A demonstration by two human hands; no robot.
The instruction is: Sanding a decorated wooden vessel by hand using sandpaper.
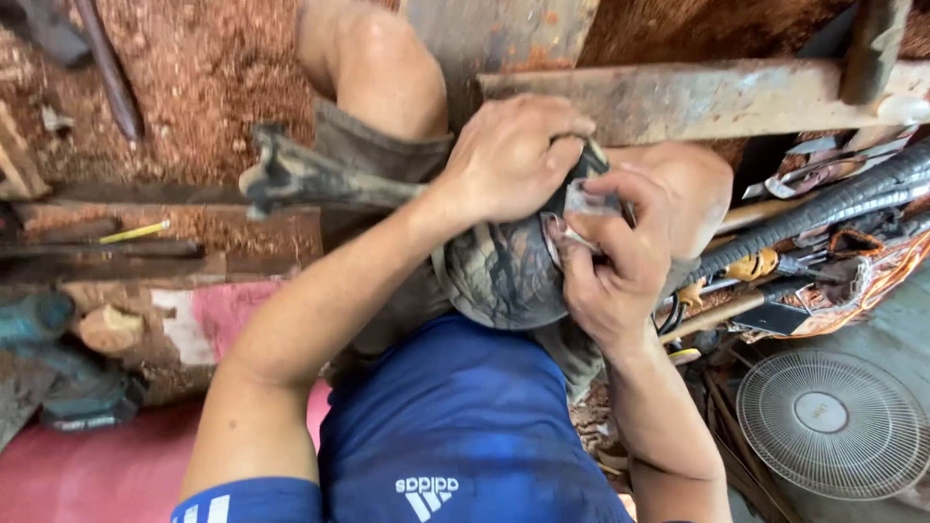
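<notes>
Hands [509,160] [610,261] grip camouflage cap [504,276], beam [697,97] close above.

The round cap [504,276] sits on the person's lap, in the middle. The left hand [509,155] lies on top of the cap at its far side. The right hand [610,257] is just to the right of it and touches the cap's edge. Behind the hands runs a long beam [717,97]. A fan [833,421] lies on the ground at the right, near the person. A pile of tools [833,242] lies between the fan and the beam. A drill [58,358] lies far left.
</notes>
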